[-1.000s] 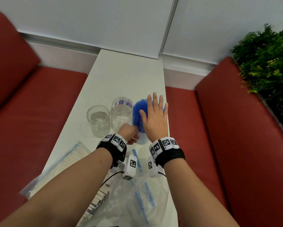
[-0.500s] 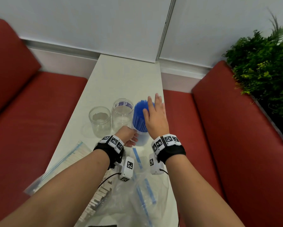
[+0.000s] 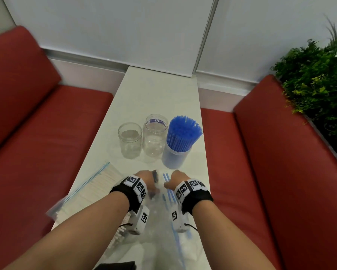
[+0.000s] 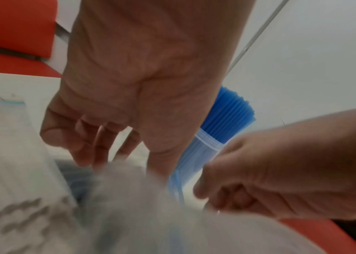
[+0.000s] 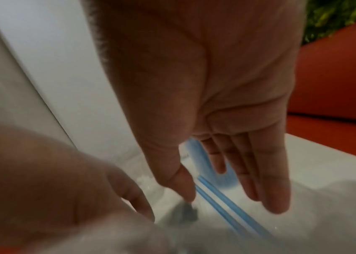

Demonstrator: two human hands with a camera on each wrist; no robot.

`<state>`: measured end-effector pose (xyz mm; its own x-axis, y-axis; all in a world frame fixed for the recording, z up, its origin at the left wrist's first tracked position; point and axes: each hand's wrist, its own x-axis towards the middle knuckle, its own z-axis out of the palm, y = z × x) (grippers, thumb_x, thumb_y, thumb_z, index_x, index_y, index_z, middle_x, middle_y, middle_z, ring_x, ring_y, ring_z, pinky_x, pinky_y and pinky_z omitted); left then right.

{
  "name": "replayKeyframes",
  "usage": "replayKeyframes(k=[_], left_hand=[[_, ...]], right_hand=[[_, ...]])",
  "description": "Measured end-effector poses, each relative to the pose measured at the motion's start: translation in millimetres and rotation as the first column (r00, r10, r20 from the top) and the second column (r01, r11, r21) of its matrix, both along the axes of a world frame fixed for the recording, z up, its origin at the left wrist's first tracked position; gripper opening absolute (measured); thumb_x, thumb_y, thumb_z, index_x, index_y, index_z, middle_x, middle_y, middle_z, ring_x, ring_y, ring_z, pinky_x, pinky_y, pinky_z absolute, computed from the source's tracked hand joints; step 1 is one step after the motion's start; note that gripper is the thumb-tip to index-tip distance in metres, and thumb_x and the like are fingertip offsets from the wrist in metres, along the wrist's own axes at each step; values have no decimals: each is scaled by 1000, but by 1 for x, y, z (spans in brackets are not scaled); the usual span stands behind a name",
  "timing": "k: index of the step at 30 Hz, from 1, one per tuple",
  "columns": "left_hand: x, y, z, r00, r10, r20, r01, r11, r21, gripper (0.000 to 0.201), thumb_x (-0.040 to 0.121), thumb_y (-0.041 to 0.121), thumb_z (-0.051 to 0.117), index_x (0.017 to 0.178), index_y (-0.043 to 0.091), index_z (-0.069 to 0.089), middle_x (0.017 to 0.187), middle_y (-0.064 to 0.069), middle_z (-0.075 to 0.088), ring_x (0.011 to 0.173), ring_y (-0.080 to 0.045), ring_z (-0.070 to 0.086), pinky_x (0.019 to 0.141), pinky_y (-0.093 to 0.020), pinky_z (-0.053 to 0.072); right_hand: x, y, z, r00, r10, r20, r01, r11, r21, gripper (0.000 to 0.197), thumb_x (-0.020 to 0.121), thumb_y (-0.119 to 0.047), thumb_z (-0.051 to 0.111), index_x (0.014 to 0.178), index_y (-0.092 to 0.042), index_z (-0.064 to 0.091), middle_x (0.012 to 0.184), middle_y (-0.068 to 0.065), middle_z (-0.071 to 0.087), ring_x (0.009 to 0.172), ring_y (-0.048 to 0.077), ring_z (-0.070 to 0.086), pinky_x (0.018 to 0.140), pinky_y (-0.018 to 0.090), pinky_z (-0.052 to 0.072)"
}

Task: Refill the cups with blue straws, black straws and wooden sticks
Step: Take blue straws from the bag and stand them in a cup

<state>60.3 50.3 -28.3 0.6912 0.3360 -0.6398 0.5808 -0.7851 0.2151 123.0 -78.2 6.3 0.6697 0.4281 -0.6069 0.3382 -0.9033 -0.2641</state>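
Blue straws (image 3: 183,133), red seats (image 3: 271,172)

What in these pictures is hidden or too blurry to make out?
- Head view: the fingers of the left hand and right hand are hidden behind their own knuckles, so any grip is unclear.
- Left wrist view: the clear plastic bag is smeared by motion blur; its dark contents are unreadable.
- Head view: the bag of wooden sticks blurs toward its near end.
- Head view: the print on the middle cup is too small.
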Motion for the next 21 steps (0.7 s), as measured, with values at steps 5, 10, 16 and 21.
replayKeyframes(k=[5, 10, 16, 21], left_hand=[[-9, 1, 8, 971, 223, 82, -197, 948, -252, 35, 97, 25, 46, 117, -1, 59, 120, -19, 61, 111, -35, 60, 89, -35, 49], [-12, 2, 31, 620, 712, -331, -479, 9, -878, 23, 84, 11, 33, 80, -3, 50, 87, -24, 55, 76, -38, 56, 83, -46, 43], [-24, 18, 41, 590, 664, -460, -255, -388, -886, 34, 85, 18, 36, 92, -2, 63, 120, -26, 64, 105, -51, 62, 74, -52, 56], [-33, 30, 44, 432, 812, -392, -333, -261, -906, 32, 84, 16, 35, 88, -5, 59, 110, -26, 66, 94, -46, 65, 82, -51, 51]], right_hand=[[-30, -20, -45, 989, 133, 61, -120, 978, -173, 46, 102, -27, 54, 138, -1, 46, 133, 18, 61, 117, 32, 63, 92, 37, 51], [-39, -11, -50, 968, -252, 10, 252, 967, 34, 49, 101, -21, 51, 143, -2, 35, 139, 18, 53, 126, 33, 56, 98, 38, 45], [-33, -3, -36, 907, -409, -94, 418, 857, 301, 11, 94, -20, 60, 94, -10, 55, 94, 9, 63, 92, 32, 61, 83, 32, 46], [-27, -6, -24, 889, -418, -187, 456, 778, 432, 28, 95, -16, 59, 67, -15, 59, 59, -4, 56, 61, 17, 55, 64, 29, 46]])
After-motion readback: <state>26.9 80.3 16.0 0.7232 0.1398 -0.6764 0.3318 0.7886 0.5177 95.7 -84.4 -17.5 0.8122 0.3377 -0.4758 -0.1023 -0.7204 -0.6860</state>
